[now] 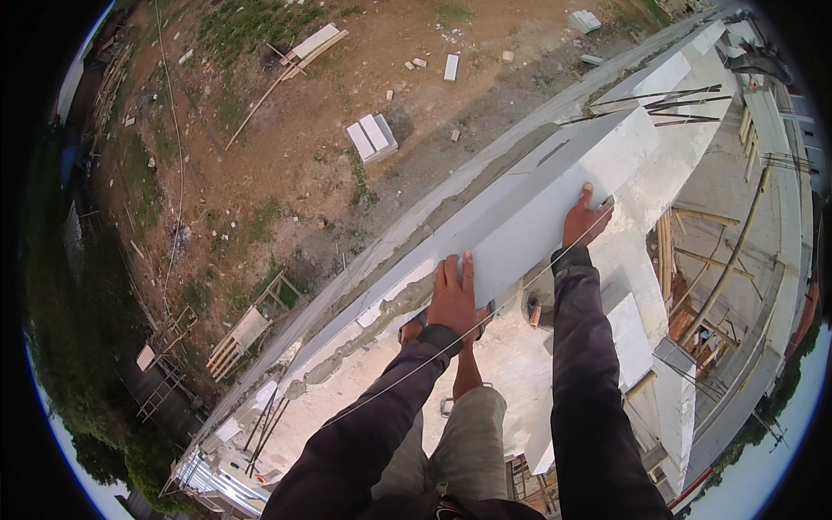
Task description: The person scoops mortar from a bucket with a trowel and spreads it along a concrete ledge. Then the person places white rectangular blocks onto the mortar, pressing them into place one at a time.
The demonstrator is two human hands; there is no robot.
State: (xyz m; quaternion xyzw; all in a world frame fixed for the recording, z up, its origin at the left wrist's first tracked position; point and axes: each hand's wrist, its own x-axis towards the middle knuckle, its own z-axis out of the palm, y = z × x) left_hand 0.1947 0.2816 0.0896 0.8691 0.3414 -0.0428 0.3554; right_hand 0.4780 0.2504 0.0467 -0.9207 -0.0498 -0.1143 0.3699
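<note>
A long pale grey lightweight concrete block (pixel 529 234) lies along the edge of the wall, running from the middle to the upper right. My left hand (pixel 454 299) rests on its near end, fingers stretched forward over the surface. Farther along, my right hand (pixel 587 222) touches the block's right side with its fingers spread; part of that hand's contact is hidden. Grey mortar (pixel 394 308) is spread in a rough strip leading up to the block's near end. A thin string (pixel 390 386) crosses above my left forearm and passes near my right wrist.
Steel rods (pixel 667 106) jut out beyond the block, and more rods (pixel 267 433) stand at lower left. Past the wall edge, the dirt ground far below holds stacked white blocks (pixel 371 139). Timber poles (pixel 728 256) and a white block (pixel 628 338) are at right.
</note>
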